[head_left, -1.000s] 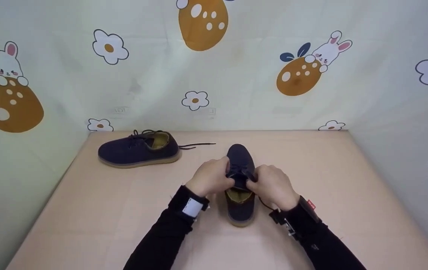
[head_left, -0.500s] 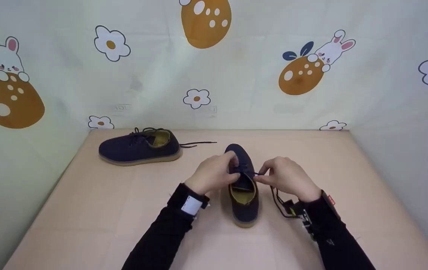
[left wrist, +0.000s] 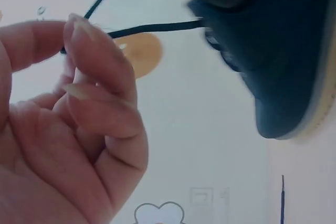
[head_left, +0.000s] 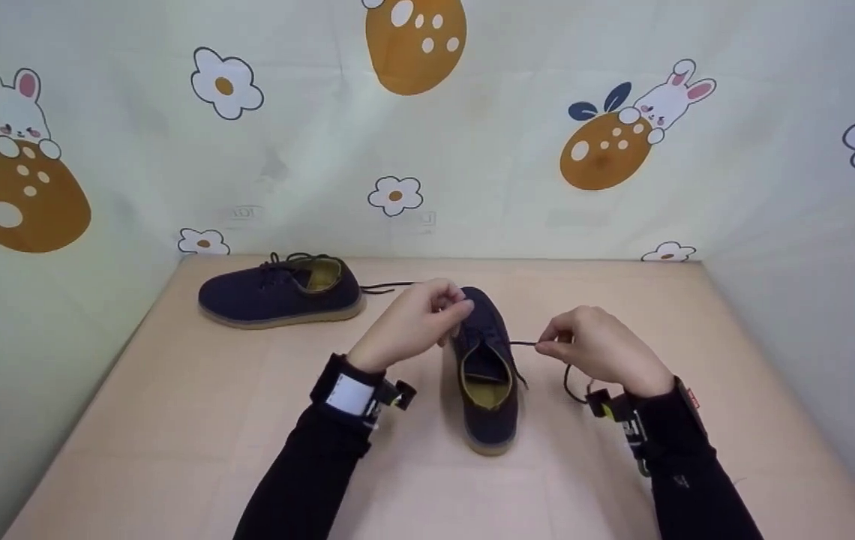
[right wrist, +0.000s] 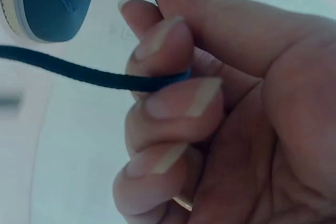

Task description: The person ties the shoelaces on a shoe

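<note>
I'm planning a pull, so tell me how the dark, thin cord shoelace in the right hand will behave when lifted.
The shoelace is probably floppy: it curves below the right hand. It's likely light, being thin. Pulled, it may tug the navy, round-toed fabric shoe it runs to.

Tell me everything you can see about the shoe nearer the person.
The nearer shoe is dark navy, cloth-looking, with a mustard lining and a tan sole. It stands sole-down on the table, toe pointing away from the person. Dark laces cross its front, with strands held in the left grip and right grip; neither clearly touches the shoe itself.
</note>
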The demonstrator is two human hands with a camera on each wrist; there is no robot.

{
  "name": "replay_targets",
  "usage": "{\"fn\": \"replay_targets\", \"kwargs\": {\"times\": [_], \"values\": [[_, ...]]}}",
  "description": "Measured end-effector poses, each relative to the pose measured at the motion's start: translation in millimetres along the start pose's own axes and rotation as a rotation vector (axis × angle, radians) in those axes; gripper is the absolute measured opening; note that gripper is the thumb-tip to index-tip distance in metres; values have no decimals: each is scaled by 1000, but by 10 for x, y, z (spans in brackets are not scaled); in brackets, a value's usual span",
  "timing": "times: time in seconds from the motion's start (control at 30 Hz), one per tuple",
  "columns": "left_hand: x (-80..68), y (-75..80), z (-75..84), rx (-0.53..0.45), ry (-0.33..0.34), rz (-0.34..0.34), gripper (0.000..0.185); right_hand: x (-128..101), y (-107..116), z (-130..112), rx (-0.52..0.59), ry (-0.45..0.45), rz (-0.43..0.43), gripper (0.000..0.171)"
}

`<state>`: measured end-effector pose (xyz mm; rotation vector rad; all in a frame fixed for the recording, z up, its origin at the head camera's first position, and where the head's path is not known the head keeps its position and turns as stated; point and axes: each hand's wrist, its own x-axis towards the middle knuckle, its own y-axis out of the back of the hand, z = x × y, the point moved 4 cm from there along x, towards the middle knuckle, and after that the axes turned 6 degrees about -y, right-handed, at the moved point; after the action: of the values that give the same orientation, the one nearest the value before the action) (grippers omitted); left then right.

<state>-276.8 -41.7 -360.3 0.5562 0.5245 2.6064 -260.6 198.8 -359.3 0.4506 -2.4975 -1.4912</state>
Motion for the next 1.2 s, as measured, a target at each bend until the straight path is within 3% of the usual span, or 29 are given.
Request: {"fn": "replay_targets", "kwargs": {"times": [0.13, 0.23, 0.37, 0.53, 0.9, 1.07, 1.2], "values": [[-30, 201, 49, -196, 1, 124, 17, -36, 73, 39, -8, -32, 10, 9], [-49, 346, 29, -280, 27, 231, 17, -58, 114, 60, -16, -46, 15, 10], [-75, 498, -41, -235, 85, 344, 19, -76, 150, 78, -23, -53, 16, 12], [-80, 585, -121, -153, 129, 396, 19, -106, 200, 101, -27, -61, 17, 11], [-1, 610, -232, -169, 169, 407, 21, -145, 301, 127, -31, -75, 36, 7], [280, 532, -97, -181, 190, 310, 22, -181, 357, 148, -49, -82, 72, 5], [599, 290, 114, -145, 152, 218, 17, -217, 428, 216, -73, -93, 116, 3]]}}
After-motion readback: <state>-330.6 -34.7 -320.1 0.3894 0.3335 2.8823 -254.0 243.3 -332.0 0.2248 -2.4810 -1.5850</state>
